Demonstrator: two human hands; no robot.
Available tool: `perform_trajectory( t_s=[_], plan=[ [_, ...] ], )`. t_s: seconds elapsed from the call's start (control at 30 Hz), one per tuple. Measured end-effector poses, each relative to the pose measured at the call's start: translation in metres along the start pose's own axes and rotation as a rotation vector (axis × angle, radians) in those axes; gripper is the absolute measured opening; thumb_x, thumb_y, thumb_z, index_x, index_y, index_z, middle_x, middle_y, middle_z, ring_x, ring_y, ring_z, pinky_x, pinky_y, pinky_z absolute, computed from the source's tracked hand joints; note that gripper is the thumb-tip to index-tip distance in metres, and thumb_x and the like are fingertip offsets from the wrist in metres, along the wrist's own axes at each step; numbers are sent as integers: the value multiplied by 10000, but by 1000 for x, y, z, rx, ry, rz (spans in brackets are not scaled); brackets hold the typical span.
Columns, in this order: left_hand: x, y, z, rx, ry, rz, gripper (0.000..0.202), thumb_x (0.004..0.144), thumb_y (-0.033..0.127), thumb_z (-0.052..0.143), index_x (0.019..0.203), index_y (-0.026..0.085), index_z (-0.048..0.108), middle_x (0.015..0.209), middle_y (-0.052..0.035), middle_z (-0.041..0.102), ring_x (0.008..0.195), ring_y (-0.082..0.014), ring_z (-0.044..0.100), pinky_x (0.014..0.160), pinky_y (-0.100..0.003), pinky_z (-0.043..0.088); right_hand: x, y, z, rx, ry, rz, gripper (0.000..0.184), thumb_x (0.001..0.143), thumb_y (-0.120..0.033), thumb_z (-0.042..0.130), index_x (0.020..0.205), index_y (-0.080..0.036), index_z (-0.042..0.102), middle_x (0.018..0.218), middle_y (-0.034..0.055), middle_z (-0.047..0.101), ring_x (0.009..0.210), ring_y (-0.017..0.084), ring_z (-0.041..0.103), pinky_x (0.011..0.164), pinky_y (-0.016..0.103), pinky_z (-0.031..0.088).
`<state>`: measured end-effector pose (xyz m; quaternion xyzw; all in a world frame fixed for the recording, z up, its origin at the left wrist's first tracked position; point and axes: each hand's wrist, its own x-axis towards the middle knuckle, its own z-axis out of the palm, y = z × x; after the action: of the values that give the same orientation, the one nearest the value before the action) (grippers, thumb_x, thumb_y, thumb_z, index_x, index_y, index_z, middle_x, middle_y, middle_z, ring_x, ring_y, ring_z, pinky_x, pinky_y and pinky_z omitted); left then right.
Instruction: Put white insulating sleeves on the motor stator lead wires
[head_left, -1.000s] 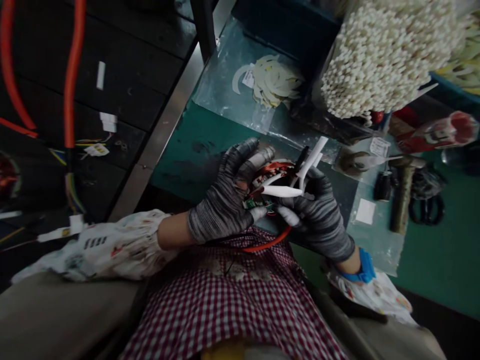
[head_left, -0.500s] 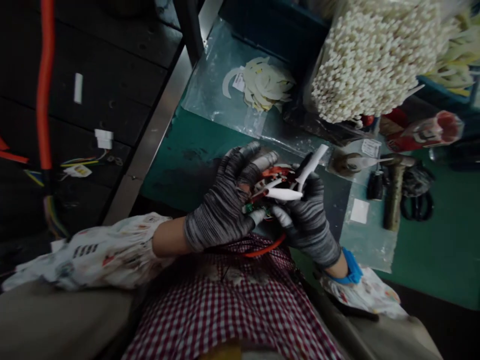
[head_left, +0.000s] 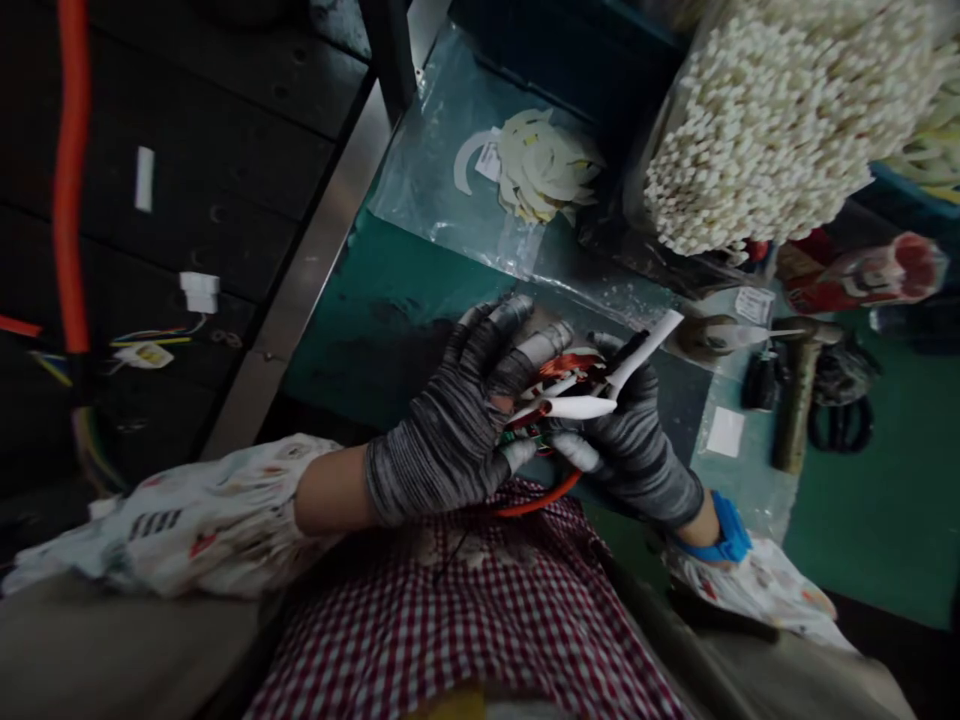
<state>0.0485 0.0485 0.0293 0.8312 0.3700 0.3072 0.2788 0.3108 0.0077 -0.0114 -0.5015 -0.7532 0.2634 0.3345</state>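
Between my hands is a motor stator with copper windings (head_left: 571,366), much of it hidden by my gloved fingers. Two white insulating sleeves stick out of it: one sleeve (head_left: 581,407) lies across the near side, while the other sleeve (head_left: 646,350) angles up to the right. A bit of green (head_left: 521,434) shows near my left thumb. My left hand (head_left: 465,410), in a grey striped glove with taped fingertips, grips the left side. My right hand (head_left: 634,435) wraps the right side, its thumb at the near edge. An orange cable (head_left: 544,500) curves out below toward my lap.
Behind the stator lie pale curved paper strips (head_left: 547,165) on a plastic sheet. A big bundle of white sleeves (head_left: 780,130) stands at the back right. To the right are a hammer (head_left: 796,400), a glue bottle (head_left: 720,337) and a red can (head_left: 862,270). A metal table edge (head_left: 315,270) runs left.
The whole view has shifted slightly, with table items appearing a little farther right. Both hands keep their hold on the stator, and the white sleeves have barely changed their angle.
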Motion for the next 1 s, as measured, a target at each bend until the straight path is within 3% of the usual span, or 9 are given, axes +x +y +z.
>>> perform_trajectory(
  t_s=[0.17,0.4,0.47,0.53,0.63,0.73,0.77,0.9,1.0],
  plan=[
    [-1,2,3,-8,50,-19,792,985,372,694,1691,255,355,1753,-178,442,1679,-404,374,1391,-674,348,-4,-14,7,-55,39,10,601,974,-302,784,1532,-461,626,1604,58,592,1351,339,668,1099,588,662],
    [21,-53,-20,-255,-117,-62,850,1001,426,750,1710,264,309,1685,-175,521,1522,-358,589,1265,-587,565,61,-12,-4,106,-142,-4,250,994,-435,754,1219,-378,847,1535,49,642,1408,359,649,1262,670,512],
    [29,-70,-29,-226,-193,-68,851,1002,535,756,1697,268,343,1622,-159,598,1411,-361,678,1158,-594,642,83,-4,0,192,-171,60,281,931,-513,823,1144,-333,858,1432,65,709,1322,340,694,1237,646,539],
    [31,-73,-37,-61,-102,-76,941,938,661,803,1683,268,384,1575,-156,634,1365,-406,694,1120,-653,642,98,4,7,274,-155,119,363,874,-551,876,1145,-313,834,1322,60,766,1196,298,741,1177,593,594],
    [24,-57,-41,251,137,-63,888,878,631,884,1616,337,488,1512,-126,673,1352,-412,679,1141,-638,608,105,9,22,329,-77,130,433,856,-556,886,1201,-313,787,1272,36,798,1087,253,767,1091,520,647],
    [15,-34,-37,432,38,175,231,1073,325,683,1303,339,703,1227,-54,806,1146,-327,756,966,-533,642,97,5,35,313,54,114,383,930,-570,795,1213,-315,764,1293,39,792,1100,255,770,1031,505,669],
    [13,-28,-36,471,-18,251,184,1100,253,604,1221,305,732,1145,-51,823,1083,-319,770,912,-513,639,92,2,38,297,99,114,357,961,-569,754,1213,-315,757,1314,47,781,1128,262,766,1030,515,667],
    [6,-11,-30,676,-118,340,237,1093,281,578,1142,182,788,1087,-140,843,1038,-379,793,822,-519,644,67,-5,40,149,354,15,289,1007,-538,699,1201,-326,717,1416,99,711,1330,319,692,1101,605,617],
    [-3,-3,-31,863,-99,404,278,1028,149,609,1239,114,787,1185,-208,839,1008,-369,815,701,-446,642,49,0,19,-48,456,-43,287,1029,-449,694,1282,-312,694,1391,108,699,1294,308,702,1062,565,633]
  ],
)
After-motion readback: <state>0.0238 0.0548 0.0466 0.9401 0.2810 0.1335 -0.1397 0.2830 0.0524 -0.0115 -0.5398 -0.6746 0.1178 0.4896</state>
